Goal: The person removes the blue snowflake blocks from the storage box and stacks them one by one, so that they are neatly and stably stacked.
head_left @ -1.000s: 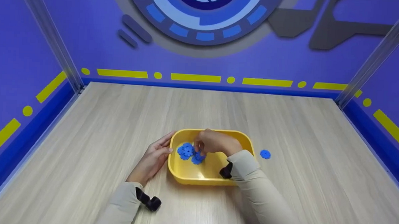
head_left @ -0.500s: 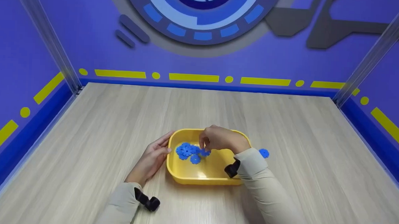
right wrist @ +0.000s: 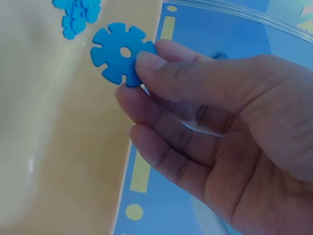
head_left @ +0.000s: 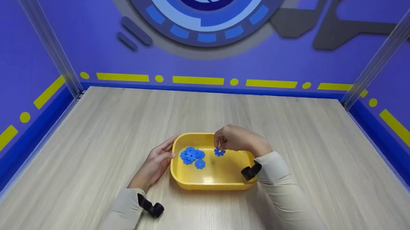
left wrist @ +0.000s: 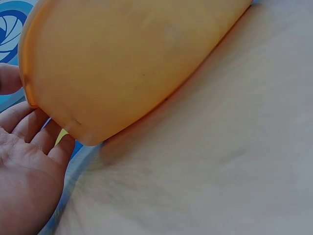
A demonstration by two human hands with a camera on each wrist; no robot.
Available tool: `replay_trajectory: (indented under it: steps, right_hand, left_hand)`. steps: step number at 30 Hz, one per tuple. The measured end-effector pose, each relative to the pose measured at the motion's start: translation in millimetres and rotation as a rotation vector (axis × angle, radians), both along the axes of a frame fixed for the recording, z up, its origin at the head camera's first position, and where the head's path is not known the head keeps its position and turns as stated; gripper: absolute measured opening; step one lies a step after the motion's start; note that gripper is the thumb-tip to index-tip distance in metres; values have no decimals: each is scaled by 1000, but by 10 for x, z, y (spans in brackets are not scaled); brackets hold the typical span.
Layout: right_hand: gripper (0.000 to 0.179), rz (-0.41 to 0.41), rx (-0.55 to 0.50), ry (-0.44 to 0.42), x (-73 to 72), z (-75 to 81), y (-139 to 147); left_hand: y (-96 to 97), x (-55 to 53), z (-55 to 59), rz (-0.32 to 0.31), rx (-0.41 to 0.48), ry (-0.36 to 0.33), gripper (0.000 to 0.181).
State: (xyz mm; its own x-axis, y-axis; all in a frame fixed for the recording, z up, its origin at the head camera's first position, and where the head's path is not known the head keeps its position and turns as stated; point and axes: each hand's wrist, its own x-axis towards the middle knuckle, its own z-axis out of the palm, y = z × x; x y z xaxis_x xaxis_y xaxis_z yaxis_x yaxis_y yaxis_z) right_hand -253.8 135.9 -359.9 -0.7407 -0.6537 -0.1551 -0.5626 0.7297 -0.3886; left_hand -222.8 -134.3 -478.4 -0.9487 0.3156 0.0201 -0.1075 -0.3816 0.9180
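Note:
A yellow plastic basin [head_left: 212, 186] stands on the table in the head view. My left hand [head_left: 154, 164] holds its left end, thumb at the rim and fingers against the outer wall; the left wrist view shows the basin wall [left wrist: 132, 73] close up. My right hand [head_left: 242, 140] is over the basin's far right part, pinching one blue notched disc [right wrist: 108, 58] with a centre hole between thumb and fingers. Several more such discs lie heaped on the basin floor toward the left, a heap of blue discs [head_left: 190, 154] with one disc [head_left: 200, 164] at its near edge.
Light wood table [head_left: 121, 118] surrounds the basin. Purple-blue panels [head_left: 200, 66] with yellow marks wall it in at the back and both sides. A black wrist camera [head_left: 151, 206] sits on the left sleeve and another black camera [head_left: 251, 170] on the right.
My right hand has lifted a disc from beside the heap and moved right and away from me. The loose disc right of the basin is now hidden behind the arm. My left hand stays put.

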Motion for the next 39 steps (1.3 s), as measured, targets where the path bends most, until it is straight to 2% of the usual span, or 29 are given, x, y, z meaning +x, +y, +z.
replay_trajectory:
  steps: [9,20,33,39]
  right_hand:
    - [14,-51,-87,-20,36,39,220]
    - [12,-143,-177,-14,72,3,600]
    - [11,-274,-293,110,108,-208,1050]
    - [9,-362,-367,106,154,-295,1210]
  left_hand:
    - [1,-2,1,1,-6,4,69]
    - [-4,18,7,-1,-24,16,67]
    - [4,12,28,-2,0,-3,68]
    - [-1,14,19,5,-1,-8,69]
